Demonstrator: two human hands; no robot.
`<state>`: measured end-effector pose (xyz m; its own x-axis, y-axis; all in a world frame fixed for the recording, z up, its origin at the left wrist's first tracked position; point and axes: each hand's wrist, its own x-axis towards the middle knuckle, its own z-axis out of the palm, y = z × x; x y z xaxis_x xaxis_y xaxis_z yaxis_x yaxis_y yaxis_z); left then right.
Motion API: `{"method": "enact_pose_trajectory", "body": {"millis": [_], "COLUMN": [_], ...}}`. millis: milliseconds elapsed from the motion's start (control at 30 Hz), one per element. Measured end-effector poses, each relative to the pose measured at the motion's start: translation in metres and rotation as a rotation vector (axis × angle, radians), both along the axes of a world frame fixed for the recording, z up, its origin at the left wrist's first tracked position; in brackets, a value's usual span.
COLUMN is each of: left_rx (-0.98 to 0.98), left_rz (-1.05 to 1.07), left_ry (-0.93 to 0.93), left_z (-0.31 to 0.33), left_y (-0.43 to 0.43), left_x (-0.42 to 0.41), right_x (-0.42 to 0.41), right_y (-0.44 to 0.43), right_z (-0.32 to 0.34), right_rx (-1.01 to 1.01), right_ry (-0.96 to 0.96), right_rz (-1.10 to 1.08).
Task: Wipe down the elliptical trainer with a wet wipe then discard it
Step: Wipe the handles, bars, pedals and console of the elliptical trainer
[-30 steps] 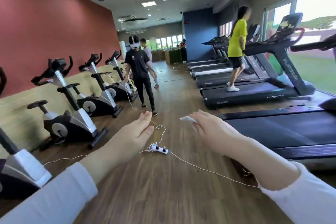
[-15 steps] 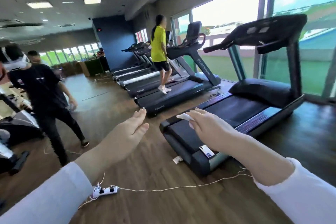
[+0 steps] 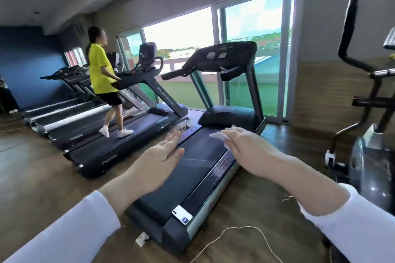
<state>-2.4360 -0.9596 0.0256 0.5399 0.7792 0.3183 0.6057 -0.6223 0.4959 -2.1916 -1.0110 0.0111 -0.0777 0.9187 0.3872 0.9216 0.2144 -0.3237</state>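
barely started imo. right hand [image 3: 245, 145] pinches the wet wipe [image 3: 217, 135] above the treadmill [image 3: 201, 157], left hand [image 3: 162, 156] flat, fingers [image 3: 173, 137] together, empty. elliptical trainer [image 3: 373, 162] sits off to the right, untouched, so wiping and binning are left.

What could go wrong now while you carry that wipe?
You might trip: a thin cord lies on the floor close by. A phone sits on the rear corner of the treadmill and could get knocked off. The right hand only pinches the wet wipe, so it may drop before reaching the elliptical trainer.
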Motion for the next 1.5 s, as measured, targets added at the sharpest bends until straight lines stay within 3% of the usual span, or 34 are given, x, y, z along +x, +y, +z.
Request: {"method": "enact_pose_trajectory", "body": {"millis": [167,700,967,1500], "left_rx": [0.025,-0.048,-0.060,0.081], "left_rz": [-0.145,-0.572,-0.813,-1.047], "left_ry": [0.000,-0.061,0.017,0.064], "left_z": [0.003,-0.027,-0.011,-0.004], "left_y": [0.088,0.311,0.423,0.483], "left_x": [0.096,0.420,0.588,0.883], "right_x": [0.079,0.342,0.472,0.714], "right_y": [0.052,0.171,0.243,0.311], "right_z": [0.013,-0.017,-0.015,-0.008], "right_rx": [-0.002,0.020,0.059,0.153], "right_ry": [-0.064,0.042,0.107,0.220], "right_rz": [-0.132,-0.586,-0.841,-0.973]}}
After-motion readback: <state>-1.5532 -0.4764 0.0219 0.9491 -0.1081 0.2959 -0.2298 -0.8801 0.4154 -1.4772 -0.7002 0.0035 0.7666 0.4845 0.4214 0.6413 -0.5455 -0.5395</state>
